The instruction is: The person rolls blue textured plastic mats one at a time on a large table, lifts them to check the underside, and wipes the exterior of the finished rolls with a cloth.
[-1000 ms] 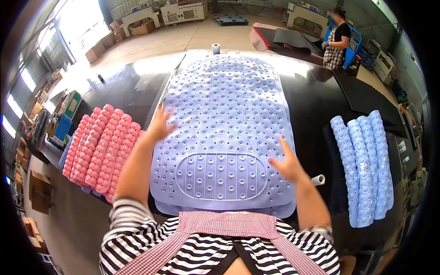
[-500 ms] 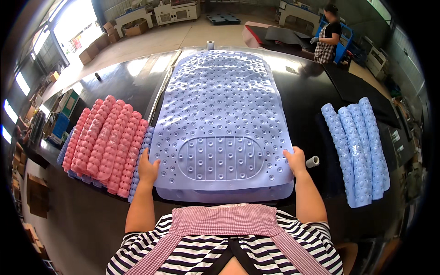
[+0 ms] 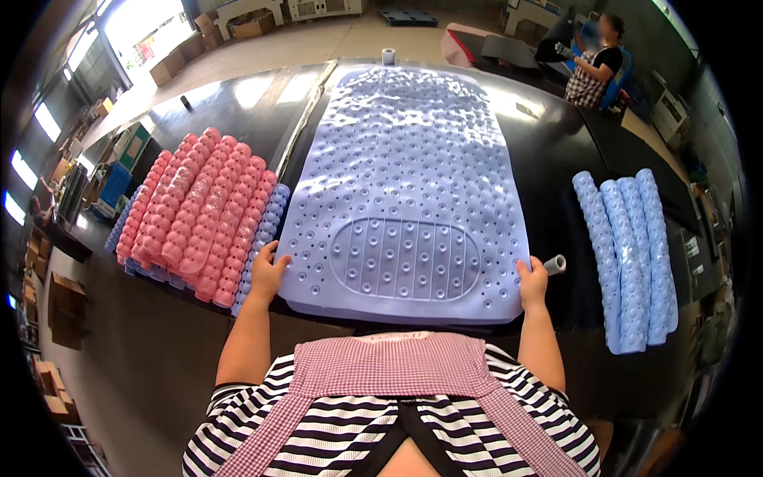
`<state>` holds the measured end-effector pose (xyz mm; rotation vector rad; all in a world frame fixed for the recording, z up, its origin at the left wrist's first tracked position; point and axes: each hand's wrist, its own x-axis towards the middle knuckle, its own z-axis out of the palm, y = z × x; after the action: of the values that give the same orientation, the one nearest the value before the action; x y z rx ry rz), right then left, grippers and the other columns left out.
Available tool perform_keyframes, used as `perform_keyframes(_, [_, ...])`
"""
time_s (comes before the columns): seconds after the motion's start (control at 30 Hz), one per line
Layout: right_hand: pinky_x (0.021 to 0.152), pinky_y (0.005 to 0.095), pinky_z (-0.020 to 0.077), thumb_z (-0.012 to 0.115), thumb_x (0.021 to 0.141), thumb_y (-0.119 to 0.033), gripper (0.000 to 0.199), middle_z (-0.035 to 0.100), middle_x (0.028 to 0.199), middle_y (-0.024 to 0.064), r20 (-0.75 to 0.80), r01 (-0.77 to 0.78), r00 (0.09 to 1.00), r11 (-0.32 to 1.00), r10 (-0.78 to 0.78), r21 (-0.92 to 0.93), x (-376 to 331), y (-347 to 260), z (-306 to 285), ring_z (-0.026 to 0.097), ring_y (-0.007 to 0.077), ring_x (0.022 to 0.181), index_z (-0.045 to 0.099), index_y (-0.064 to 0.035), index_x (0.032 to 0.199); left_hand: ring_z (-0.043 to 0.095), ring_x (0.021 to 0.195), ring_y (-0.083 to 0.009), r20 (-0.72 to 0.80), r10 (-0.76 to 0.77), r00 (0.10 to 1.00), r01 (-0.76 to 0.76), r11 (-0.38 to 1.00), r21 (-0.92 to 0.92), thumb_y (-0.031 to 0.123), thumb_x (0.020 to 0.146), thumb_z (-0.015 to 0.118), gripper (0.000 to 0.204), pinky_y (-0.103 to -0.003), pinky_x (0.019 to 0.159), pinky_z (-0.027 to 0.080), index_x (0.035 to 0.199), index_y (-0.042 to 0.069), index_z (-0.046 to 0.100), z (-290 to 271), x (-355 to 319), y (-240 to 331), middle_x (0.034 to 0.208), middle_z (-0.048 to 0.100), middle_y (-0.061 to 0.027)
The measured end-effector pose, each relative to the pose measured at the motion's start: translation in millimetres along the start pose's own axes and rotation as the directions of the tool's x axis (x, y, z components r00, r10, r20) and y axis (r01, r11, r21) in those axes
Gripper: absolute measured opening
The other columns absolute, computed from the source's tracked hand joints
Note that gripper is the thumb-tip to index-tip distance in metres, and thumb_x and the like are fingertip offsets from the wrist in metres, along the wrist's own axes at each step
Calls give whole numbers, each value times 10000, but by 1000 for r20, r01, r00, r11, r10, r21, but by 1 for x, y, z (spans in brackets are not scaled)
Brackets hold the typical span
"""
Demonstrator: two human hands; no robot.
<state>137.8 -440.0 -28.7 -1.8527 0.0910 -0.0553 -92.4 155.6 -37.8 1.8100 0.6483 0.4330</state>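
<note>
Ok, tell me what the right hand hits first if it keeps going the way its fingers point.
The right hand grips the blue mat at its near right corner, fingers pointing away across the table. Straight on, it would probably just slide along the mat's right edge; the small grey tube lies just beside that line.

Brown cardboard boxes (image 3: 253,24) stand on the floor far across the room, near the bright doorway, with another brown carton (image 3: 167,70) a little closer on the same side. Down the left wall, more brown cartons (image 3: 67,312) sit stacked by the worktop's edge. A green and blue box (image 3: 119,163) stands beside the pink rolls, its print too small to tell.
</note>
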Motion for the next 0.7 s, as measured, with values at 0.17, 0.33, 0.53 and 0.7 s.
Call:
perform_keyframes(0.17, [685,266,526,728,977,-204,319,721,947,71,110,-111,987,992,117,-59,-33,2,-31,665,120,788,633,18,1185,701,935,-141,233,-332,914,402,821,-405,219,986,729,445,-309,767,577,1345,14,564,-13,-39,-21,1130,715,-88])
perform_keyframes(0.33, [608,322,577,619,991,-550,518,744,1003,153,547,-647,716,707,433,287,-90,8,-56,732,246,762,645,-63,1166,658,1202,-345,650,-251,717,693,356,-627,328,1014,665,508,-441,925,604,1406,31,541,11,-103,6,1284,668,-172])
perform_keyframes(0.53, [1093,539,473,594,1009,-543,511,683,1293,240,684,-529,724,561,-91,636,-105,-17,-3,659,383,1210,706,-50,1084,629,1257,-349,661,19,751,525,589,-614,243,983,718,547,-459,1067,523,1443,34,508,77,-109,62,1345,637,-183])
perform_keyframes(0.7, [1177,473,373,645,1004,-413,547,516,1539,164,321,225,824,790,-466,570,-64,-115,59,513,320,1398,595,-78,1433,583,1291,-280,8,644,765,-580,694,-427,171,940,763,519,-459,1074,484,1420,142,567,131,-67,138,1420,599,-117])
